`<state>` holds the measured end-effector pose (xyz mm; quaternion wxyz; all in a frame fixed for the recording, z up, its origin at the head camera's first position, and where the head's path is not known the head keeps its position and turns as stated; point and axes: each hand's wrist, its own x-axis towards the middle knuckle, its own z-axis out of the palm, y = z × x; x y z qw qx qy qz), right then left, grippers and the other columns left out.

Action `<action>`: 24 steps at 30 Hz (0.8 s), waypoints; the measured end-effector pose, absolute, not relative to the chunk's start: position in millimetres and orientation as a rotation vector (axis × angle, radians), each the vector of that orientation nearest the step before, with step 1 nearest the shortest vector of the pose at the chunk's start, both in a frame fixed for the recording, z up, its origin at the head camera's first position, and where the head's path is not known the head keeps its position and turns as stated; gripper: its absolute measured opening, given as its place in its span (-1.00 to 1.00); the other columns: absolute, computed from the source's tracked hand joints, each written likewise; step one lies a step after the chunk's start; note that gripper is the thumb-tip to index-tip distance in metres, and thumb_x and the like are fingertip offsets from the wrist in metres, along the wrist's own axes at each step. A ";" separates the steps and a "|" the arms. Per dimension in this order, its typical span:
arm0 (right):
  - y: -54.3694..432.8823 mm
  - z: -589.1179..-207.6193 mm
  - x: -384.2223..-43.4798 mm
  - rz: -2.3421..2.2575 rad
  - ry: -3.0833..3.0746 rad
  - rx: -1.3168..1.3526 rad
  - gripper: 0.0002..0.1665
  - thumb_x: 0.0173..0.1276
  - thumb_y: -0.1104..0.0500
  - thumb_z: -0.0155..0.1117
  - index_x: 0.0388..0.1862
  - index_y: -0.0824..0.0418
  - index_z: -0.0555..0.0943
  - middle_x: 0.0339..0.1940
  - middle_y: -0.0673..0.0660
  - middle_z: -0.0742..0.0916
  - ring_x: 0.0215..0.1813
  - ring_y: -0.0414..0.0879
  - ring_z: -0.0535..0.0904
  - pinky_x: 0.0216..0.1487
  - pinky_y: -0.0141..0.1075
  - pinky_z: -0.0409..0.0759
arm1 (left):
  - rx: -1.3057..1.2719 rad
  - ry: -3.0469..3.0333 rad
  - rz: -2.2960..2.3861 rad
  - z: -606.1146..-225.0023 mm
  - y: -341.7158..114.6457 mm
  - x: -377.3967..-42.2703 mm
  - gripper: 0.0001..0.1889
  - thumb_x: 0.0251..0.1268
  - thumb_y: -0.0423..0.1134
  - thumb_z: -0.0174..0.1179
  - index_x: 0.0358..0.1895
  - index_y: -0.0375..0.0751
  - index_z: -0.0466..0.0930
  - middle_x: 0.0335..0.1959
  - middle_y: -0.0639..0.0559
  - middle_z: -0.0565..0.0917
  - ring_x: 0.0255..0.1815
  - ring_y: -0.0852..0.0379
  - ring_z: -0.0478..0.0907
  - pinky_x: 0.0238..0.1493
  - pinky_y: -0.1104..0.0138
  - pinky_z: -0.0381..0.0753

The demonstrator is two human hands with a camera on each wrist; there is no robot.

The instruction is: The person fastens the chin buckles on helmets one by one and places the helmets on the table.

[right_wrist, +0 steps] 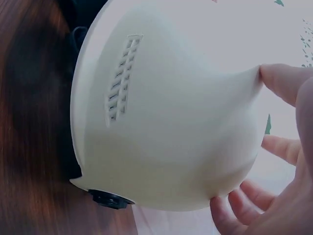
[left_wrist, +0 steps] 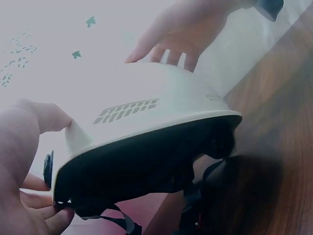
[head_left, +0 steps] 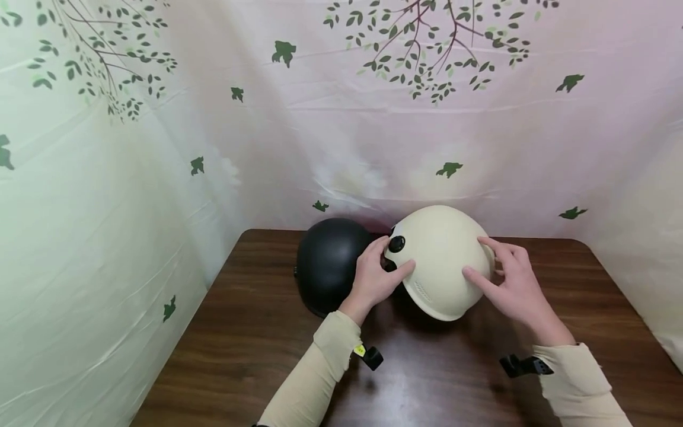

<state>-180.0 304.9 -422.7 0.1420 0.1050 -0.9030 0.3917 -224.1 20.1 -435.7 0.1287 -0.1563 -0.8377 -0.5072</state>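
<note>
A cream-white helmet (head_left: 440,255) is tilted at the back of the table, a black knob (head_left: 397,244) at its left end. My left hand (head_left: 373,276) grips that end, its thumb on the shell and its fingers curled at the rim beside the knob. On the other side my right hand (head_left: 512,284) holds the rounded crown between thumb and spread fingers. In the left wrist view the helmet's dark hollow faces down, with black straps (left_wrist: 117,215) hanging from it. The right wrist view shows a slotted vent (right_wrist: 122,81) in the shell.
Left of the white helmet, a matte black helmet (head_left: 331,261) stands on the brown wooden table (head_left: 224,350), close behind my left hand. A pale curtain (head_left: 347,136) with printed leaves and branches hangs right behind the table's back edge and at both sides.
</note>
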 end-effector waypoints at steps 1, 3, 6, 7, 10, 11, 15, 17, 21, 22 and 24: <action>305.2 -424.8 -180.4 1.142 -2.613 0.295 -0.11 0.43 -0.03 0.46 0.63 0.14 0.34 0.43 0.46 0.31 0.32 0.36 0.39 0.06 -0.22 0.70 | -0.453 -2.437 -1.475 -437.5 20.4 -223.2 -0.45 0.22 0.05 0.46 0.24 -0.07 0.66 0.21 0.08 0.65 -0.05 0.11 0.59 -0.03 0.30 0.66; 305.5 -429.4 -181.0 1.157 -2.627 0.289 -0.09 0.45 -0.04 0.44 0.65 0.14 0.29 0.48 0.47 0.28 0.40 0.38 0.31 0.11 0.14 0.68 | -0.442 -2.452 -1.473 -441.5 21.8 -220.8 -0.47 0.21 0.06 0.46 0.22 -0.05 0.66 0.16 0.11 0.65 -0.08 0.09 0.57 -0.06 0.37 0.60; 305.1 -434.8 -181.6 1.164 -2.616 0.293 -0.10 0.46 -0.03 0.42 0.65 0.14 0.26 0.56 0.45 0.26 0.52 0.40 0.13 0.15 0.45 0.46 | -0.420 -2.492 -1.491 -448.2 25.4 -216.9 -0.46 0.22 0.08 0.46 0.21 -0.04 0.66 0.14 0.11 0.65 -0.08 0.06 0.56 -0.06 0.37 0.57; 305.0 -435.7 -181.6 1.157 -2.611 0.290 -0.10 0.46 -0.03 0.42 0.65 0.14 0.26 0.58 0.44 0.25 0.54 0.40 0.13 0.15 0.47 0.42 | -0.407 -2.507 -1.497 -450.4 26.9 -215.9 -0.46 0.22 0.10 0.45 0.21 -0.04 0.66 0.15 0.11 0.65 -0.06 0.07 0.56 -0.05 0.36 0.57; 304.7 -437.5 -181.6 1.132 -2.609 0.287 -0.09 0.44 -0.04 0.44 0.63 0.13 0.26 0.59 0.46 0.21 0.55 0.44 0.10 0.14 0.50 0.31 | -0.357 -2.532 -1.525 -456.8 31.5 -213.4 -0.45 0.21 0.14 0.45 0.19 -0.05 0.66 0.14 0.11 0.65 -0.03 0.09 0.56 -0.02 0.34 0.58; 304.9 -438.2 -181.3 1.129 -2.614 0.285 -0.08 0.44 -0.05 0.44 0.63 0.13 0.25 0.59 0.47 0.19 0.55 0.45 0.09 0.14 0.52 0.29 | -0.336 -2.532 -1.534 -458.9 33.2 -212.7 -0.45 0.21 0.15 0.46 0.19 -0.05 0.66 0.13 0.11 0.66 -0.03 0.10 0.56 -0.02 0.34 0.59; 304.8 -440.2 -179.7 1.114 -2.627 0.280 -0.07 0.43 -0.07 0.45 0.63 0.13 0.25 0.58 0.50 0.15 0.54 0.46 0.09 0.15 0.54 0.29 | -0.280 -2.511 -1.541 -464.0 38.5 -210.4 -0.47 0.23 0.17 0.44 0.14 -0.06 0.67 0.10 0.10 0.67 -0.02 0.10 0.57 0.00 0.30 0.60; 303.7 -439.0 -179.4 1.112 -2.625 0.278 -0.08 0.42 -0.06 0.46 0.61 0.14 0.26 0.57 0.50 0.16 0.54 0.45 0.10 0.15 0.52 0.30 | -0.254 -2.508 -1.548 -464.5 39.6 -210.0 -0.47 0.23 0.18 0.43 0.14 -0.07 0.67 0.12 0.08 0.66 -0.01 0.09 0.57 0.01 0.27 0.61; 301.7 -438.0 -177.8 1.112 -2.633 0.275 -0.07 0.41 -0.06 0.47 0.60 0.15 0.26 0.55 0.50 0.16 0.53 0.45 0.10 0.14 0.51 0.32 | -0.181 -2.517 -1.571 -464.2 42.2 -208.9 -0.43 0.22 0.19 0.42 0.15 -0.11 0.66 0.19 0.03 0.65 0.08 0.04 0.57 0.10 0.20 0.62; 301.2 -438.0 -177.8 1.115 -2.635 0.275 -0.07 0.41 -0.06 0.47 0.60 0.15 0.26 0.55 0.50 0.15 0.53 0.44 0.10 0.14 0.50 0.33 | -0.162 -2.517 -1.579 -463.7 42.9 -209.0 -0.41 0.22 0.19 0.42 0.17 -0.13 0.65 0.21 0.02 0.64 0.11 0.03 0.57 0.14 0.18 0.61; 299.9 -437.9 -178.1 1.117 -2.639 0.270 -0.07 0.41 -0.08 0.47 0.61 0.14 0.25 0.54 0.48 0.15 0.52 0.44 0.09 0.12 0.50 0.34 | -0.133 -2.517 -1.583 -462.6 44.4 -209.6 -0.39 0.22 0.19 0.41 0.19 -0.16 0.64 0.23 -0.01 0.63 0.19 0.01 0.56 0.22 0.14 0.60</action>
